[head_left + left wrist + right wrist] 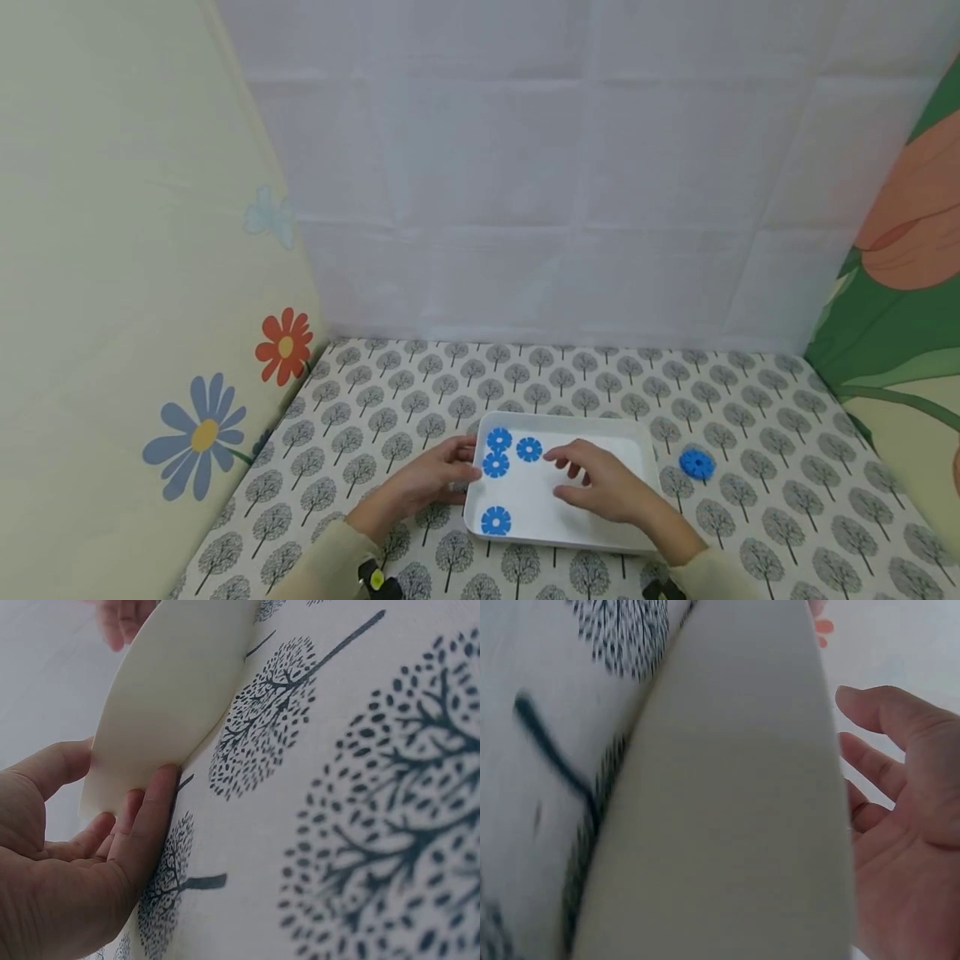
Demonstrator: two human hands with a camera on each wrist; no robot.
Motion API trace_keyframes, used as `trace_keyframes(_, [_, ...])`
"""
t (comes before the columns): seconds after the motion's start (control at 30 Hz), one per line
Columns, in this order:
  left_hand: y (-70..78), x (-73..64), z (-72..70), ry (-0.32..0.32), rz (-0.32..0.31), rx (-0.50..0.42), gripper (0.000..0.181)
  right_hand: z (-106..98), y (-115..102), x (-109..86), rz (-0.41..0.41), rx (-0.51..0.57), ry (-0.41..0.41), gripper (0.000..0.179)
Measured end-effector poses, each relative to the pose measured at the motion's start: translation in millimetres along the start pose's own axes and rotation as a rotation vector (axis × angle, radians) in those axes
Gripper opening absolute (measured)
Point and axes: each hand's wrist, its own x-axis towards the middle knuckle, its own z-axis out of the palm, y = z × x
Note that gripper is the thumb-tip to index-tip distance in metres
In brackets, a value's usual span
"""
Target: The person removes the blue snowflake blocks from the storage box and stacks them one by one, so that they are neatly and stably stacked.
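In the head view, several blue notched discs like snowflake building pieces lie in a white rectangular tray (570, 546). Two discs, an upper one (498, 440) and a lower one (496, 464), sit together at the back left; a third disc (528, 449) is just right of them. Another disc (496, 521) lies at the front left. My left hand (432, 477) rests its fingertips against the tray's left side; the left wrist view shows those fingers (159, 802) at its outer wall. My right hand (603, 485) hovers over the tray, fingers loosely bent and holding nothing, fingertips close to the third disc.
A thicker blue notched piece (697, 464) lies on the tree-print tablecloth (757, 500), right of the tray. A white cloth (525, 167) hangs behind the table. Flower-patterned panels stand on the left (150, 292) and right (900, 375).
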Motion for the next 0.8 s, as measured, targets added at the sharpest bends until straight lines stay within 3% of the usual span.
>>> trace_keyframes(0.43, [-0.5, 0.9, -0.6, -0.001, -0.002, 0.015, 0.073, 36.6, -16.7, 30.1, -0.002, 0.039, -0.183, 0.04])
trace_keyframes(0.8, [1.4, -1.4, -1.6, -0.017, 0.014, 0.016, 0.072, 51.0, -23.7, 39.5, -0.011, -0.018, -0.238, 0.041])
